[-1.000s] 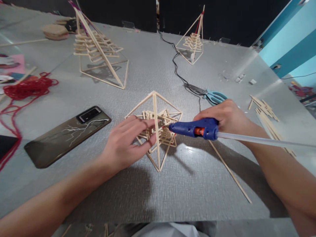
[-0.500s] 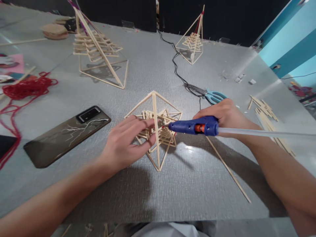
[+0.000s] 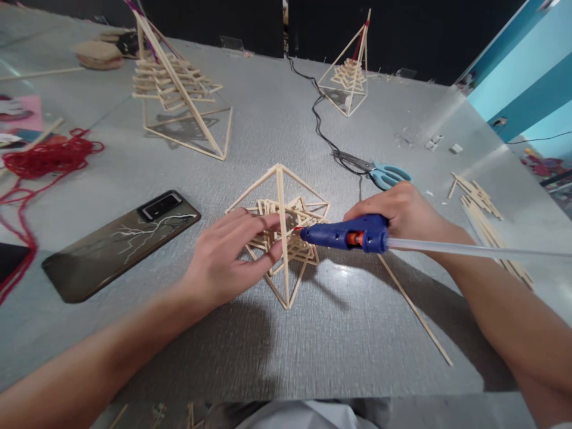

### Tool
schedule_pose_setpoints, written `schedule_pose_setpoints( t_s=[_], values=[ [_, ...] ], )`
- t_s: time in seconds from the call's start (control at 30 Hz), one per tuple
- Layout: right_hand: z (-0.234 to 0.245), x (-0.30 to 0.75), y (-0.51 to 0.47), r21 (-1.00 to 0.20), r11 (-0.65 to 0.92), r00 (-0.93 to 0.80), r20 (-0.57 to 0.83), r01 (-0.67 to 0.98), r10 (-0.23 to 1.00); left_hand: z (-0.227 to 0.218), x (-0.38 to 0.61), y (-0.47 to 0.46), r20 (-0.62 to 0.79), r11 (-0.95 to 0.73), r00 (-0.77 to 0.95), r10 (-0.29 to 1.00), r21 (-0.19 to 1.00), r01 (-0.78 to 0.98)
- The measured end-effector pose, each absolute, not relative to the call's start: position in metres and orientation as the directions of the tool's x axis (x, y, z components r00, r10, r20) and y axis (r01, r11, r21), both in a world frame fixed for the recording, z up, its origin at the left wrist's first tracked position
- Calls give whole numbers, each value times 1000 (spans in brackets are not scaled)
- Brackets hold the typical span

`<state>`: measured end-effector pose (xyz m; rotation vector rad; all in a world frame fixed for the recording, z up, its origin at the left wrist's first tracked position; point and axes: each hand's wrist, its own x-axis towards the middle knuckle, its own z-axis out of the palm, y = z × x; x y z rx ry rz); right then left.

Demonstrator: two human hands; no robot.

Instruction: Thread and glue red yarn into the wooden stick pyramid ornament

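Note:
My left hand (image 3: 226, 250) has its thumb and fingers closed about a pyramid-like frame of thin wooden sticks (image 3: 282, 196) on the table. Nested stick layers (image 3: 304, 253) sit inside this frame, partly hidden by the fingers. A blue hot glue gun (image 3: 342, 234) is gripped in my right hand (image 3: 400, 208), whose fingers are mostly out of sight behind the gun. A long translucent glue stick (image 3: 447, 245) sticks out of the gun's rear. The gun's nozzle points left into the layers, close to a bit of red; whether it touches them I cannot tell.
A phone (image 3: 120, 247) and tangled red yarn (image 3: 53, 155) lie left. Two more stick frames (image 3: 192, 110) (image 3: 351, 74) stand farther back. Blue-handled scissors (image 3: 388, 176) rest by a black cable (image 3: 318, 122). A loose stick (image 3: 415, 310) and a stick pile (image 3: 480, 202) are at right.
My right hand has shifted the glue gun slightly left and down, its nozzle going a little farther into the stick layers. My left hand and the frame have stayed in place.

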<state>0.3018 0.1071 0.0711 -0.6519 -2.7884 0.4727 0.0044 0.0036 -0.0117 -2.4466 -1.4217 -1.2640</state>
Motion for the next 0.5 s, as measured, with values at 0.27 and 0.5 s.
schedule_pose_setpoints(
  t_s=[0.27, 0.5],
  values=[
    [75, 304, 106, -325, 855, -865, 166, 405, 473, -11, 4, 4, 669, -586, 250, 700, 338, 737],
    [82, 308, 102, -289, 860, -864, 161, 421, 477, -10, 5, 2, 660, -578, 247, 710, 344, 740]
  ],
)
